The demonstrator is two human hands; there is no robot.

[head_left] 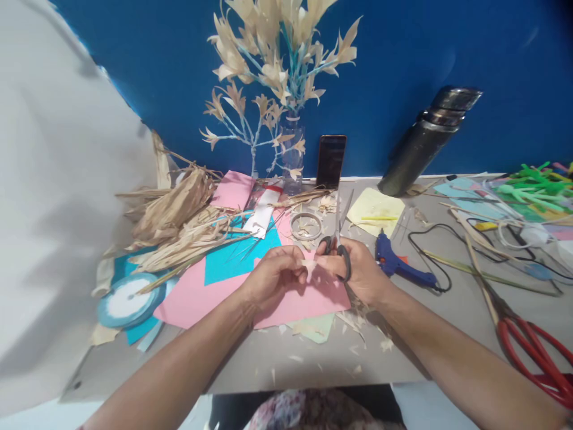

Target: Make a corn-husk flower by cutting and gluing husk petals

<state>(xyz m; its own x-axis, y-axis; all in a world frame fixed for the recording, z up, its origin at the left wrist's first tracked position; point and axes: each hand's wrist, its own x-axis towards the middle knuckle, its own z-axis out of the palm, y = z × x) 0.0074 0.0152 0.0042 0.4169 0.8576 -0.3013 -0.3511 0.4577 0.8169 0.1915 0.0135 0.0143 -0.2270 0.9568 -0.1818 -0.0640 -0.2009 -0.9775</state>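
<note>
My left hand is closed in a pinch on a small pale piece of dried husk, held over a pink paper sheet. My right hand is closed around the black handles of a pair of scissors, whose blades point away from me toward the wall. Both hands meet at the husk piece above the middle of the grey table. Small husk trimmings lie scattered on the table under my hands.
A heap of dried husks lies at the left over teal paper. A vase of husk flowers, a phone and a dark flask stand against the blue wall. A blue glue gun, red-handled scissors, tape roll and ribbon spool lie around.
</note>
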